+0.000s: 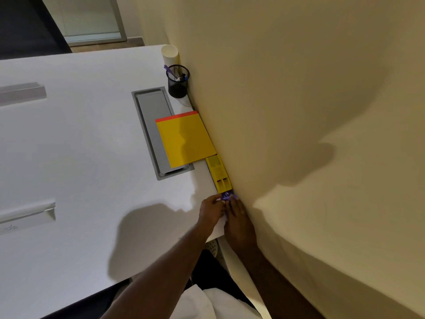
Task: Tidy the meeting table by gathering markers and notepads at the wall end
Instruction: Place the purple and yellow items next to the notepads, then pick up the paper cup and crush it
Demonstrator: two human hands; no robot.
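A yellow notepad (186, 139) with a red top edge lies flat against the wall. Just below it along the wall sits a yellow plastic holder (219, 174) with compartments. Both of my hands meet at the holder's near end. My left hand (211, 212) and my right hand (236, 217) pinch a small bundle of purple markers (226, 196) between their fingertips, pressed close to the wall. A black mesh pen cup (178, 82) farther along the wall holds a purple pen and dark pens.
The white table (80, 157) has a grey cable tray (153, 120) partly under the notepad. A white paper cup (169, 54) stands beyond the pen cup. Two name-plate strips (27, 215) lie at the left. The cream wall (299, 111) bounds the right.
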